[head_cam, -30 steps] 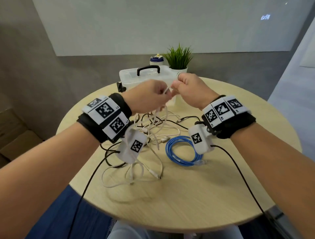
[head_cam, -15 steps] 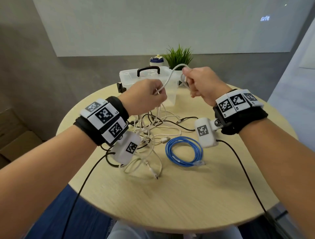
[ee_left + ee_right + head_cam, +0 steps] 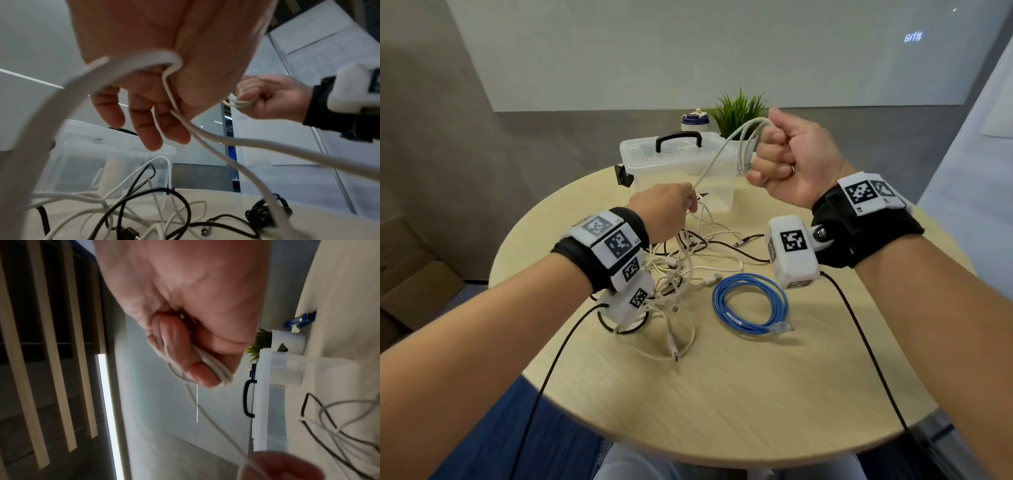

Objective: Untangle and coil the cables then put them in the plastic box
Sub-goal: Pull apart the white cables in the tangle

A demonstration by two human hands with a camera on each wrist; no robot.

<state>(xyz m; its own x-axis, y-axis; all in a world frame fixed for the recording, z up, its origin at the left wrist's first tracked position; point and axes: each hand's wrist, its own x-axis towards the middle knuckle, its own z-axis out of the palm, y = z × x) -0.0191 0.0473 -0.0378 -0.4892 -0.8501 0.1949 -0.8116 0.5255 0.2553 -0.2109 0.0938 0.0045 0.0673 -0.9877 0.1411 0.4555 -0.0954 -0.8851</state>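
Observation:
My right hand (image 3: 784,161) is raised above the table and grips a few loops of a white cable (image 3: 717,156) in its fist (image 3: 197,353). That cable slants down to my left hand (image 3: 671,212), which holds it between thumb and palm (image 3: 174,76), low over a tangle of white and black cables (image 3: 681,270). A coiled blue cable (image 3: 751,303) lies apart on the round wooden table (image 3: 722,394). The clear plastic box (image 3: 678,171) with a black handle stands at the far side, lid on.
A small potted plant (image 3: 738,111) and a white jar with a blue lid (image 3: 694,120) stand behind the box. Black leads from the wrist cameras hang over the table's near edge. A cardboard box (image 3: 410,274) sits on the floor at left.
My hands have moved apart: the right rose up and to the right with the white loops, the left dropped toward the tangle, and the white cable stretched between them.

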